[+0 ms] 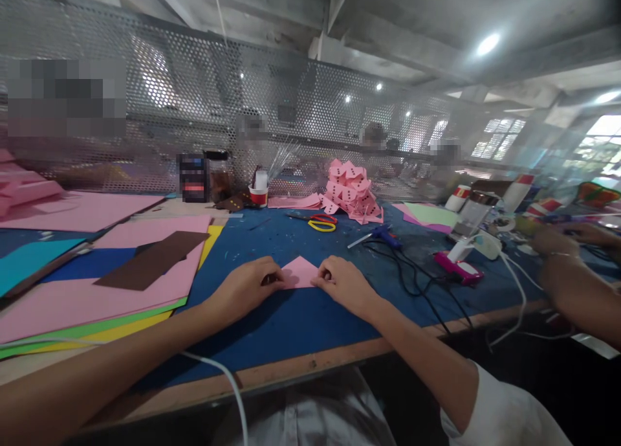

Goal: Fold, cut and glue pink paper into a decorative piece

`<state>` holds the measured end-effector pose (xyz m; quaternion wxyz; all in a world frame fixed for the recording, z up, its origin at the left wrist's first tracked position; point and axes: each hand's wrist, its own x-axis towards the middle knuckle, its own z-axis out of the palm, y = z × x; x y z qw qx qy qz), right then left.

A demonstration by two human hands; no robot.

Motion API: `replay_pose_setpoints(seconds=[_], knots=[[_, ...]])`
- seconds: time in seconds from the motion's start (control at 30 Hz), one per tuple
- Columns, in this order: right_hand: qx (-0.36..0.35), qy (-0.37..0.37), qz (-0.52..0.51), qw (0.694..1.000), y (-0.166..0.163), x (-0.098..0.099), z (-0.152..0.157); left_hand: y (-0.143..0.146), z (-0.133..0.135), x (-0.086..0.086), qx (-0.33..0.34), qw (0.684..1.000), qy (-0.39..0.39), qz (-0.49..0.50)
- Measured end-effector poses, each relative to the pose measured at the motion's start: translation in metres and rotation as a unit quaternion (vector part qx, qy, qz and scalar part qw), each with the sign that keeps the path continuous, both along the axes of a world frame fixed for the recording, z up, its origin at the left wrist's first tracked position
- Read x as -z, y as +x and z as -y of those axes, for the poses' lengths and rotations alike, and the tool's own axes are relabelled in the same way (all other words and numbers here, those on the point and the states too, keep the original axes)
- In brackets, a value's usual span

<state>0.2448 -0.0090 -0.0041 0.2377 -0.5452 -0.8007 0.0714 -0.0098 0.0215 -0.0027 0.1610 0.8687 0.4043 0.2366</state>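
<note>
A small pink paper piece (301,273) with a pointed top lies on the blue work surface in front of me. My left hand (255,281) pinches its left corner, fingers curled and thumb tucked in. On the opposite corner, my right hand (342,281) is closed in the same way. Beyond them rests a pair of scissors (321,224) with red and yellow handles. A blue glue gun (385,236) lies to the right, its dark cord trailing toward the table's front edge.
Stacked coloured sheets (145,229) with a brown strip (155,261) fill the left. Behind stand a pile of dotted pink pieces (352,190) and a paper cup (259,195). A pink device (458,268) and another person's arm (577,284) are at right. A white cable (228,375) crosses the front edge.
</note>
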Motion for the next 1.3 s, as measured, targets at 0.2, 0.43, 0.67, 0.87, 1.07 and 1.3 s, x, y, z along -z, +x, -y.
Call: replay_pose_setpoints(seconds=[0.2,0.43,0.67,0.87,1.07,1.3], knots=[[0.012,0.006,0.02,1.0,0.002,-0.002,0.003,-0.001,0.001,0.002,0.045,0.999,0.017,0.008],[0.023,0.004,0.027,0.999,0.005,0.0,0.005,0.001,0.002,0.003,0.112,0.99,0.075,-0.04],[0.033,0.009,0.039,0.999,0.0,0.001,0.002,0.002,0.003,0.003,0.133,0.973,0.14,-0.128],[0.025,0.031,0.082,0.996,-0.025,0.001,-0.002,0.002,0.005,0.003,0.144,0.961,0.174,-0.157],[0.025,0.032,0.066,0.997,-0.025,0.004,0.001,0.003,0.006,0.001,0.138,0.96,0.172,-0.172],[0.045,0.009,0.052,0.998,-0.006,0.001,0.004,0.001,0.006,0.002,0.139,0.961,0.167,-0.171]])
